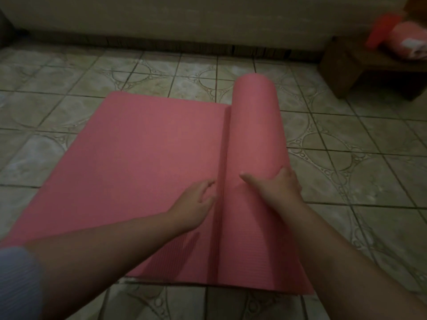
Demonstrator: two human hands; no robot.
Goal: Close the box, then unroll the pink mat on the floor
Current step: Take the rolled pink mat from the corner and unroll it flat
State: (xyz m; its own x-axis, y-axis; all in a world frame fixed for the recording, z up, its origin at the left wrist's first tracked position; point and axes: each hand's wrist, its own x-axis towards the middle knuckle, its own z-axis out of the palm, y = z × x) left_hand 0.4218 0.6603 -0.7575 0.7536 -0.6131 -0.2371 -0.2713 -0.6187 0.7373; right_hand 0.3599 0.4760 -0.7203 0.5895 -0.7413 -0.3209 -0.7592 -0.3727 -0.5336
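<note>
Covering the whole floor (360,139) are pale square tiles with ring patterns and dark grout lines, seen in dim light. Beyond the mat (143,158), at the far edge of the tiles, runs a dark skirting strip below a plain light wall (184,17).

The pink mat lies on the tiles, partly unrolled: its flat part spreads out to the left of the roll (256,125), and the rolled part sits as a thick tube along the flat part's right edge, running away from the person. The surface is finely ribbed. The near edge of the mat ends just short of the bottom tiles.

The left hand (196,204) rests on the flat part, just left of the seam where the roll meets it, fingers loosely bent toward the crease and gripping nothing. The right hand (277,188) lies on top of the roll's near end, thumb stretched across toward the seam and fingers curved over the far side of the tube, pressing on it rather than pinching. Both bare forearms cross the near part of the mat; a bluish sleeve (18,282) shows at the lower left.

Well beyond the roll to the right stands a low dark wooden bench (346,70), carrying blurred orange and pink bundles (397,40). No box can be seen.
</note>
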